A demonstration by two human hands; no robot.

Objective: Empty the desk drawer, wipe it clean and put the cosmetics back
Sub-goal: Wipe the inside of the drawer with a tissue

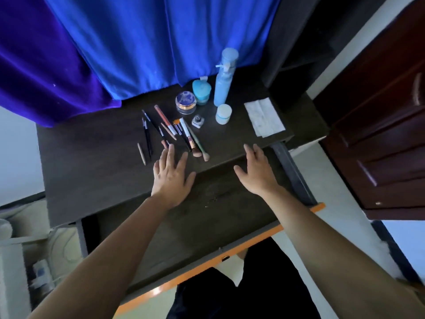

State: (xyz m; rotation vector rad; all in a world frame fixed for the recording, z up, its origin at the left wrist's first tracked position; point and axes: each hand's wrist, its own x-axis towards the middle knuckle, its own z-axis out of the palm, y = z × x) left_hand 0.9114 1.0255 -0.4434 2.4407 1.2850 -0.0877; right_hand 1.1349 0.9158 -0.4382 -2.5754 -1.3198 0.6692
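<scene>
Looking down on the pulled-out desk drawer (pixel 184 226), with pale specks on its dark floor; reaching with the left hand (pixel 171 176), released, fingers straight and spread, over the front edge of the desk (pixel 92 157), fingertips just beside a row of brushes and pencils (pixel 181 134); stretching the right hand (pixel 258 173), likewise released and grasping nothing, over the drawer's far end. Set out on the desktop behind the brushes: a tall blue pump bottle (pixel 224 86), a teal jar (pixel 202 90), a blue-lidded glass jar (pixel 186 103), a white jar (pixel 223 113), a small pot (pixel 197 121); to the right, a folded white wipe (pixel 264 117); beyond, a blue curtain (pixel 138 42).
</scene>
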